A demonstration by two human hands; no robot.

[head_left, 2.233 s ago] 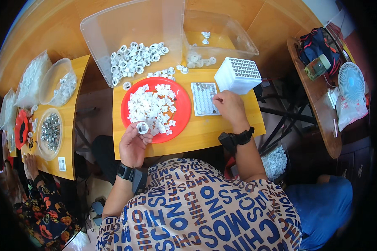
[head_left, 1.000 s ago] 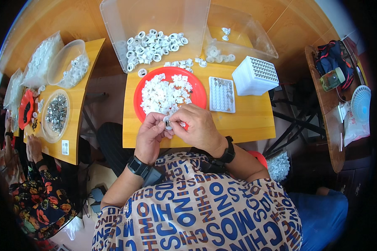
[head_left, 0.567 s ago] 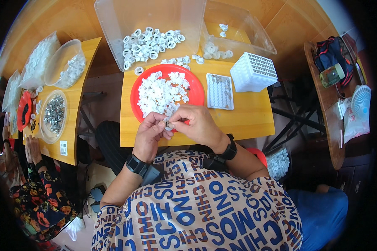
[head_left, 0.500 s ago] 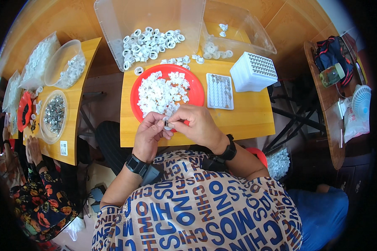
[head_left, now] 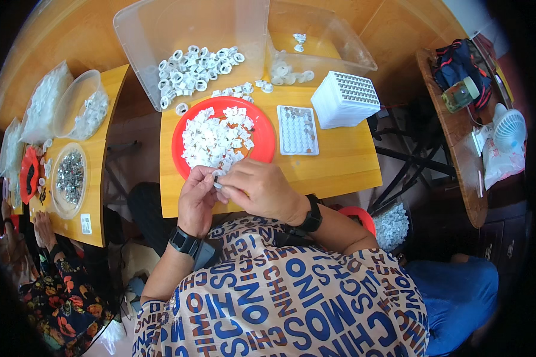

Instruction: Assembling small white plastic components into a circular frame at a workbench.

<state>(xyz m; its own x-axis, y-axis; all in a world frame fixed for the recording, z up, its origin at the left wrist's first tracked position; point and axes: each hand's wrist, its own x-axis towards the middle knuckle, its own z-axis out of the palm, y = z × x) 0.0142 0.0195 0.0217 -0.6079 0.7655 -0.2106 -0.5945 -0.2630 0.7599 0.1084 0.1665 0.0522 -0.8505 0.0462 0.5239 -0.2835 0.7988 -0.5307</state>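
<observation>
From my end I had the small round white part (head_left: 218, 175) held up just in front of the red plate (head_left: 264, 140). The left hand (head_left: 195, 195) gripped it by the edge, and the right hand (head_left: 262, 185) had thumb and fingertips pinched on it too, though they hid whether a smaller piece sat between. I read the step as fitting or seating something at the part; the next move, I judged, called for a firm left hold and a careful right-hand press.

The plate bore a heap of white plastic pieces (head_left: 203, 143). To its right, a shallow white tray (head_left: 281, 143) had rows of round pockets, some with greyish discs (head_left: 302, 113), beside a stack of white trays (head_left: 332, 107). Behind, one clear bin (head_left: 190, 27) held white ring-like parts (head_left: 190, 72), another (head_left: 345, 64) cloudy round pieces (head_left: 289, 72).
</observation>
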